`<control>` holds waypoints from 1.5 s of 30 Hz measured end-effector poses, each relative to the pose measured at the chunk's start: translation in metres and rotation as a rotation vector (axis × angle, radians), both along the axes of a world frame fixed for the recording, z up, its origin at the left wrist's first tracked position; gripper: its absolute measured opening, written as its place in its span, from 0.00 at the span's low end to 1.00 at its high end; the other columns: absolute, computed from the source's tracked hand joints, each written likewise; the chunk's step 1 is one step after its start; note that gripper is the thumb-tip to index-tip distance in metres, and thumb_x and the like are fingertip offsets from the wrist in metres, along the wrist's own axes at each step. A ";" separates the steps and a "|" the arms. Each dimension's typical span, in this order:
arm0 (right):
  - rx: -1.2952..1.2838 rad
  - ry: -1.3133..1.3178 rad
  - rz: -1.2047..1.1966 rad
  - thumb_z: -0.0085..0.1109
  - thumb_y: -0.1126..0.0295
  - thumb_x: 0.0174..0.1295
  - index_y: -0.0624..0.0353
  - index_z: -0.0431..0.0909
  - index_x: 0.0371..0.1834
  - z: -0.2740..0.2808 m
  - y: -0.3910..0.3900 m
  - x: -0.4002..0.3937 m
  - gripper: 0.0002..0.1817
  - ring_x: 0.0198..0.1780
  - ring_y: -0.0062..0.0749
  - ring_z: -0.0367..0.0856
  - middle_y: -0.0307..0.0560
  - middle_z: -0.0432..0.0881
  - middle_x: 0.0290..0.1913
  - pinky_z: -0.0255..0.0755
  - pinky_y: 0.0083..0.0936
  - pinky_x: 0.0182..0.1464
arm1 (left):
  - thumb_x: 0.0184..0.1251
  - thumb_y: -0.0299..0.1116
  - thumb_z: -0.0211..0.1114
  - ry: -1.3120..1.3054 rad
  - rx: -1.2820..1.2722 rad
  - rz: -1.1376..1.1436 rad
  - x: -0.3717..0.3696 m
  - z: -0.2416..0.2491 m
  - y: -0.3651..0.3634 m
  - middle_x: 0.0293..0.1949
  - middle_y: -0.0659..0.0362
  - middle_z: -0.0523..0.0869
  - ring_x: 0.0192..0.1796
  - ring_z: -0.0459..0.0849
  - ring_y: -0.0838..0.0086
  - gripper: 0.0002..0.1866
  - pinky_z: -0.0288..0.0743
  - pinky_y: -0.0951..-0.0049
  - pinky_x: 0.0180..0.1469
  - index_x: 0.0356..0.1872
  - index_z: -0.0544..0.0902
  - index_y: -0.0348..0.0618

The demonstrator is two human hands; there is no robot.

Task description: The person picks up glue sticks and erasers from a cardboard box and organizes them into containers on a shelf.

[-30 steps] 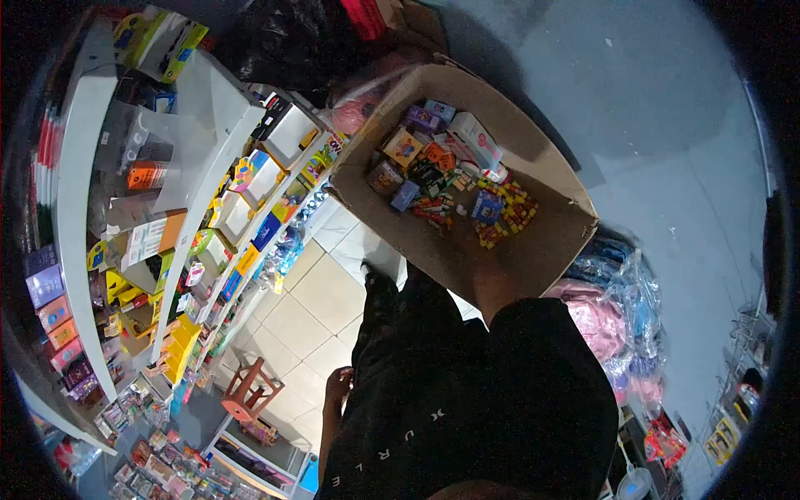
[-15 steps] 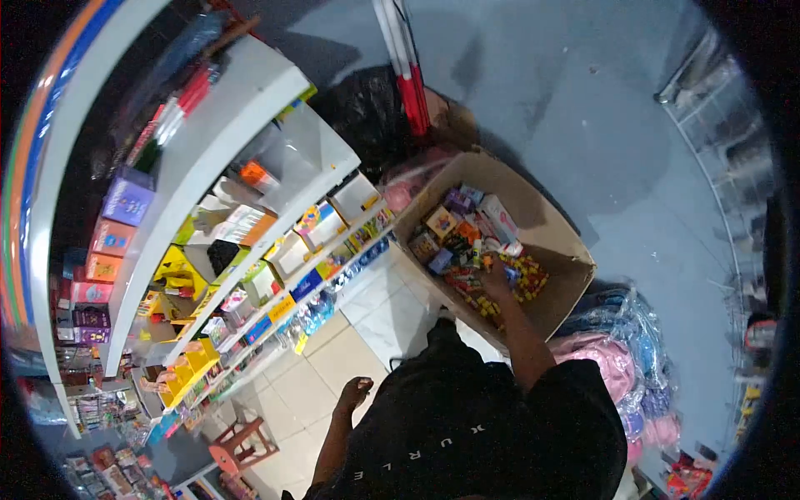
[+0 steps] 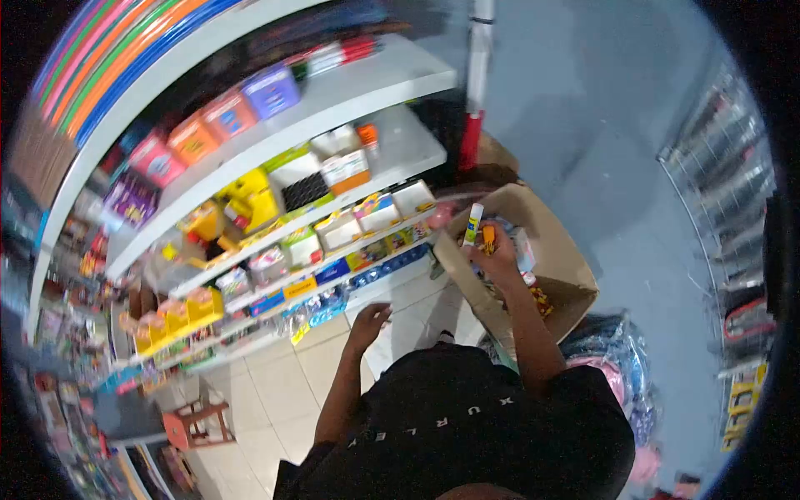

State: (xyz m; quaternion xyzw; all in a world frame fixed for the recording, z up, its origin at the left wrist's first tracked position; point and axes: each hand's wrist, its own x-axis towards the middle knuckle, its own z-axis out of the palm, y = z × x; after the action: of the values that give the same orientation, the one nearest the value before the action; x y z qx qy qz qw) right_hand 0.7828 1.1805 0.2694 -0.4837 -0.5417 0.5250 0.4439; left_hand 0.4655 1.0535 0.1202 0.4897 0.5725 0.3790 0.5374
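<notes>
My right hand (image 3: 498, 260) is over the cardboard box (image 3: 554, 242), its fingers closed round a white glue stick (image 3: 472, 225) with a green and yellow label. An orange piece (image 3: 488, 237) shows at the same fingers. Below it in the box lie small packets and a heap of red and yellow pieces (image 3: 542, 300), partly hidden by my hand and forearm. My left hand (image 3: 367, 327) hangs over the tiled floor in front of the shelves, its fingers loosely bent and apart, with nothing visible in them.
Shelves (image 3: 367, 96) on the left carry small boxes, open cartons and a yellow display stand (image 3: 179, 321). A red-and-white pole (image 3: 473, 108) stands behind the box. Plastic-wrapped bags (image 3: 621, 350) lie to its right. A brown stool (image 3: 198, 423) is at lower left, a wire rack (image 3: 725, 242) at far right.
My right hand has risen from the box's contents with the glue stick. My left hand has moved up towards the shelves and its fingers have loosened. The view has turned towards the shelves.
</notes>
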 end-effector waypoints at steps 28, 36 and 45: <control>-0.475 0.630 0.420 0.56 0.58 0.72 0.60 0.75 0.59 0.017 -0.085 -0.264 0.20 0.44 0.23 0.77 0.37 0.78 0.49 0.73 0.26 0.49 | 0.79 0.54 0.44 -0.935 0.249 0.637 -0.129 0.124 -0.144 0.30 0.60 0.76 0.31 0.77 0.72 0.23 0.77 0.66 0.40 0.46 0.74 0.43; -0.301 0.463 0.551 0.58 0.64 0.71 0.55 0.75 0.58 0.002 -0.116 -0.294 0.16 0.40 0.18 0.76 0.36 0.81 0.43 0.69 0.20 0.40 | 0.80 0.55 0.42 -0.719 0.249 0.567 -0.146 0.138 -0.171 0.39 0.56 0.81 0.42 0.82 0.70 0.26 0.77 0.65 0.47 0.47 0.77 0.41; -0.133 0.235 0.731 0.66 0.71 0.64 0.64 0.72 0.51 -0.010 -0.148 -0.289 0.17 0.36 0.19 0.77 0.45 0.81 0.42 0.74 0.21 0.35 | 0.82 0.53 0.37 -0.599 0.158 0.341 -0.125 0.111 -0.152 0.51 0.54 0.81 0.53 0.79 0.71 0.27 0.75 0.68 0.57 0.49 0.78 0.39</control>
State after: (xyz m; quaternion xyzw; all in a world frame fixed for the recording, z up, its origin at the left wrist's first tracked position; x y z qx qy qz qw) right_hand 0.4936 1.0325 0.2593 -0.2231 -0.5887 0.7342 0.2542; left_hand 0.3404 0.9012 0.2312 0.2940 0.4318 0.6333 0.5709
